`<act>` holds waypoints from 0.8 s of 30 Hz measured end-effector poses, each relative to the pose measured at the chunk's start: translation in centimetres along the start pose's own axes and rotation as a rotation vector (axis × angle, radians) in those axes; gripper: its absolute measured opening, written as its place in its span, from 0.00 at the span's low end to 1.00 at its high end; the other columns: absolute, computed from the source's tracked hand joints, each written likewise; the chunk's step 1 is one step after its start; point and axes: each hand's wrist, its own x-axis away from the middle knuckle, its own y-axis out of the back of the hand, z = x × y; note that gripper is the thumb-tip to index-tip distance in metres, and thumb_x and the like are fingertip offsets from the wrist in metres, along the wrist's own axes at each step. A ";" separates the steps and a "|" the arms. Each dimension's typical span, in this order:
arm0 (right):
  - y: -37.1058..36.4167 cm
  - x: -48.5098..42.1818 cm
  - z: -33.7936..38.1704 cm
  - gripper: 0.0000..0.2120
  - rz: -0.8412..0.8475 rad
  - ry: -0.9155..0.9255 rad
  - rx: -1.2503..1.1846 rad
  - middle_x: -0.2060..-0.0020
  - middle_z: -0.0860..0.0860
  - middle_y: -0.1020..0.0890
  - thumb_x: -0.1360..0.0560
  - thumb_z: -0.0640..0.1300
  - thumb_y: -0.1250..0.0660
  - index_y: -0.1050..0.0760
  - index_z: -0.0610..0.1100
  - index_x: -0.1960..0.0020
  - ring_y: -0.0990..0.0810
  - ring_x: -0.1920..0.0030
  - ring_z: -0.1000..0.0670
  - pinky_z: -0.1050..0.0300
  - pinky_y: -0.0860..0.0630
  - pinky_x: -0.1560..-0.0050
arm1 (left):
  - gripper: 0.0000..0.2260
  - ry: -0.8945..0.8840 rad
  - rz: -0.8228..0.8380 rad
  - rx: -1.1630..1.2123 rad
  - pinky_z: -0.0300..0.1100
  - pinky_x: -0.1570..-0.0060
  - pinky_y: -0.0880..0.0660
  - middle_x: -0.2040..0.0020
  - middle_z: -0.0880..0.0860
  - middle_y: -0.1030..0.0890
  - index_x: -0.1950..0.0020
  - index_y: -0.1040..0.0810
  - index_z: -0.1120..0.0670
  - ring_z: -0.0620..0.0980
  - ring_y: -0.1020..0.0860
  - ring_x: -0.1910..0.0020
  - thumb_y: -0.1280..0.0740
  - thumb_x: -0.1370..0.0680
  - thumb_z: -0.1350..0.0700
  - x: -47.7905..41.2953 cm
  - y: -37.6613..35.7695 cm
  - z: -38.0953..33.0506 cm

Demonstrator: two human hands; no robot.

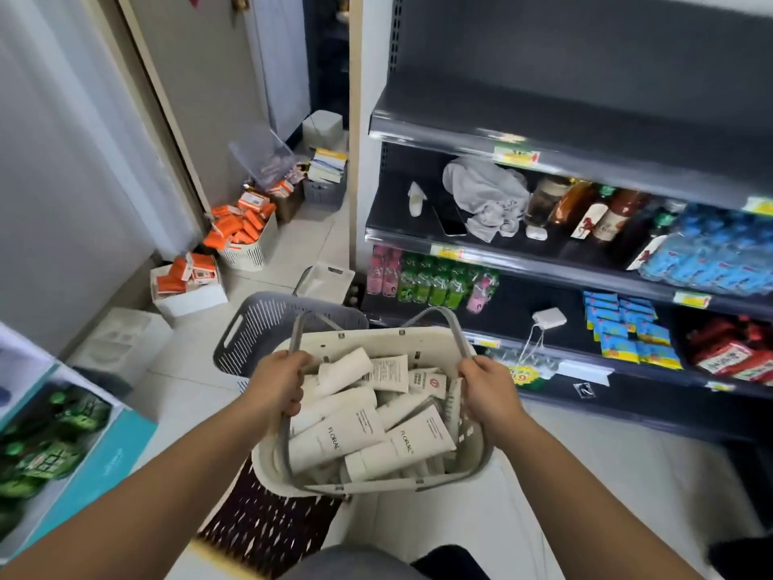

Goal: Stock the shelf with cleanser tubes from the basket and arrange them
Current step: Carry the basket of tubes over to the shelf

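A cream plastic basket [376,337] with two grey loop handles is held off the floor, the left hand [278,383] gripping one handle and the right hand [489,385] the other. White cleanser tubes [334,439], some printed "FLORAL", lie jumbled flat inside. A dark grey metal shelf unit [543,136] stands just beyond, to the right.

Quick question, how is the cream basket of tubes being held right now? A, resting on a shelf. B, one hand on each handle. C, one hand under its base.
B: the left hand grips one grey handle and the right hand the other, with the basket between them.
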 end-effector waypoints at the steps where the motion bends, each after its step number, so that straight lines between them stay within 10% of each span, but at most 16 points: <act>1: -0.4 -1.2 1.1 0.12 0.022 0.027 0.014 0.77 0.49 0.31 0.24 0.39 0.40 0.30 0.43 0.67 0.36 0.78 0.51 0.60 0.41 0.75 | 0.09 -0.005 -0.018 0.024 0.33 0.77 0.47 0.74 0.49 0.40 0.62 0.32 0.54 0.45 0.45 0.80 0.40 0.21 0.61 -0.5 0.1 -0.8; 24: -16.7 -24.3 19.1 0.12 0.822 0.495 0.512 0.71 0.47 0.27 0.23 0.45 0.39 0.26 0.40 0.63 0.30 0.70 0.49 0.59 0.37 0.71 | 0.09 0.032 -0.824 0.630 0.35 0.76 0.46 0.73 0.50 0.40 0.62 0.35 0.53 0.45 0.43 0.80 0.41 0.22 0.60 -8.5 -2.8 -5.7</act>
